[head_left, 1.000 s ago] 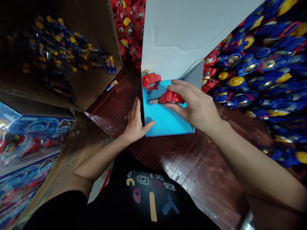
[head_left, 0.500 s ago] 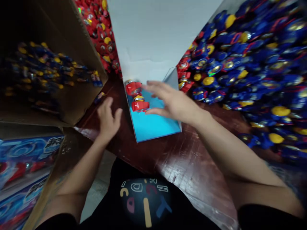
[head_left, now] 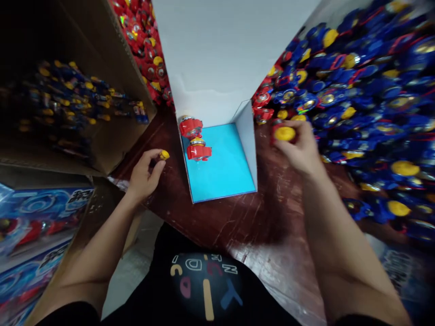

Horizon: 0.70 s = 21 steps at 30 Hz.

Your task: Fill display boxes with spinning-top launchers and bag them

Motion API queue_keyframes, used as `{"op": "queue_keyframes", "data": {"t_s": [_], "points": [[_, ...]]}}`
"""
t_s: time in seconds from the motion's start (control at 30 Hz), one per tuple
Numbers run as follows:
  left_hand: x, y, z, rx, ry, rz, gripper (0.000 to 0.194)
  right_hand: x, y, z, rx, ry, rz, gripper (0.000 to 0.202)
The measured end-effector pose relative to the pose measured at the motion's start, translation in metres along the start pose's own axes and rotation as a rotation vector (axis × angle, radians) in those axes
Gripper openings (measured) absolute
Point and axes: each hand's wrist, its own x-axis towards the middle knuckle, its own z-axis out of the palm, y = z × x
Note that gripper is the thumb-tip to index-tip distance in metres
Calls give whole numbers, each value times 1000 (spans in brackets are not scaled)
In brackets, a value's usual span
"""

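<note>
My left hand (head_left: 144, 175), left of the white box, pinches a small toy piece (head_left: 164, 155) whose yellow end sticks out past my fingertips; the rest of it is hidden. Right of the box, my right hand (head_left: 303, 147) grips a toy with a round yellow disc (head_left: 284, 133) and a dark red edge. Between my hands stands the open white box (head_left: 247, 140) with a bright blue floor. Two red toys with silvery parts (head_left: 200, 150) lie in it along its left side.
A heap of blue toys with yellow discs (head_left: 340, 104) fills the right. Red toys (head_left: 146, 54) are piled behind the box. At left, a cardboard carton (head_left: 105, 149) holds small blue and yellow pieces (head_left: 74, 99). Printed packages (head_left: 44, 206) sit below it on the dark red table's (head_left: 217, 226) left.
My right hand has left the box's inside and moved right, now gripping a yellow-disc toy. My left hand has picked up the small piece that lay near the carton.
</note>
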Motion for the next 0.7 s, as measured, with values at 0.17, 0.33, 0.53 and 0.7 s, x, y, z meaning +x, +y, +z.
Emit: {"op": "queue_keyframes", "data": {"t_s": [0.17,0.33,0.53,0.7], "points": [[-25,85,-15,-448,-385,-53,30,-69,-79,-22,726,-224,-195,30],[-16,122,-4,-608,-553,-46,25,-103,-146,8,639,-384,-503,18],[-18,124,-8,-414,-488,187,22,-114,-149,9,383,-393,-647,15],[-19,105,10,-2,-181,622,27,-121,-143,26,671,-445,-22,24]]}}
